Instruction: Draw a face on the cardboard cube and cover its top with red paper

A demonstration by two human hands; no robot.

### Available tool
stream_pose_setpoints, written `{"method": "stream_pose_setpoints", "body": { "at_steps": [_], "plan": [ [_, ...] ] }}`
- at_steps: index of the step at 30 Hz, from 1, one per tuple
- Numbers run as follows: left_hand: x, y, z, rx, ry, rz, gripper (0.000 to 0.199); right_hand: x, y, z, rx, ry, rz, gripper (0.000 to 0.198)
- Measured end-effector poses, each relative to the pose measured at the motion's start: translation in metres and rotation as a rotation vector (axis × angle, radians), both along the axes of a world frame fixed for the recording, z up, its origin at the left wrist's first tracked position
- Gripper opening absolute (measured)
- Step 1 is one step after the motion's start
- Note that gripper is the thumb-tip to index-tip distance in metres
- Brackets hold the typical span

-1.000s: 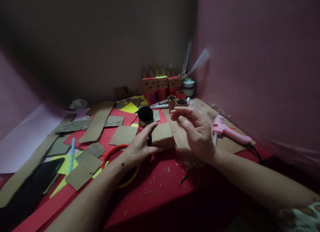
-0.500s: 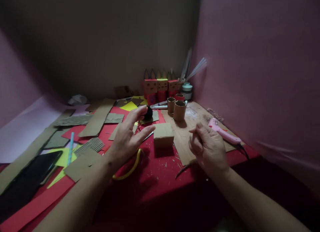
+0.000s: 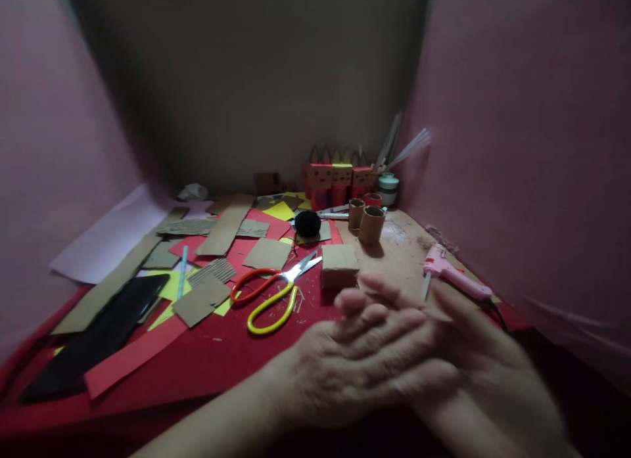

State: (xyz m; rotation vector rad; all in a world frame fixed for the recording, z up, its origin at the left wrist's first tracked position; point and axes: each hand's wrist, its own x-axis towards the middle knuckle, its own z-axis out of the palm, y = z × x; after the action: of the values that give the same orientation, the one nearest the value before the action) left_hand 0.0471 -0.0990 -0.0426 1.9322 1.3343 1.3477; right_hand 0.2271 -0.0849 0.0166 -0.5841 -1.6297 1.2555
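Note:
Both hands meet low in front of me. My left hand (image 3: 359, 363) lies across the palm side of my right hand (image 3: 493, 366), its fingers stretched out and holding nothing visible. My right hand is smeared by motion and partly covered; its fingers look extended too. Just beyond the fingertips sits a small cardboard box (image 3: 340, 266) on the red cloth. Left of it lie scissors (image 3: 276, 313) with one red and one yellow handle, blades spread. Behind the box a black ball, perhaps of yarn, (image 3: 307, 224) rests on a cardboard piece.
A pink glue gun (image 3: 456, 274) lies at right on a wooden board (image 3: 401, 254). Cardboard tubes (image 3: 371, 225) stand behind. Boxy figures with pointed ears (image 3: 340, 182) line the back. Cardboard strips (image 3: 227, 228), coloured paper and a black phone-like slab (image 3: 98, 340) cover the left.
My hands have come together from either side of the box, left over right. My right hand's curled fingers have straightened. The scissors are uncovered, and the view has shifted left.

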Motion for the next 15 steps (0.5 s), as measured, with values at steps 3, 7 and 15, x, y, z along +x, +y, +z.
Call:
{"method": "stream_pose_setpoints", "body": {
  "at_steps": [3,7,15],
  "plan": [
    [-0.052,0.006,0.004,0.062,0.163,0.180,0.039,0.023,0.004,0.011,-0.132,0.173,0.128,0.043],
    [-0.104,0.026,0.002,0.110,0.402,0.361,0.038,0.041,0.024,0.003,0.029,0.000,-0.289,0.010],
    [-0.116,0.045,-0.031,0.085,0.719,0.428,0.038,0.055,0.050,-0.004,0.309,-0.144,-0.467,0.013]
  ]
}}
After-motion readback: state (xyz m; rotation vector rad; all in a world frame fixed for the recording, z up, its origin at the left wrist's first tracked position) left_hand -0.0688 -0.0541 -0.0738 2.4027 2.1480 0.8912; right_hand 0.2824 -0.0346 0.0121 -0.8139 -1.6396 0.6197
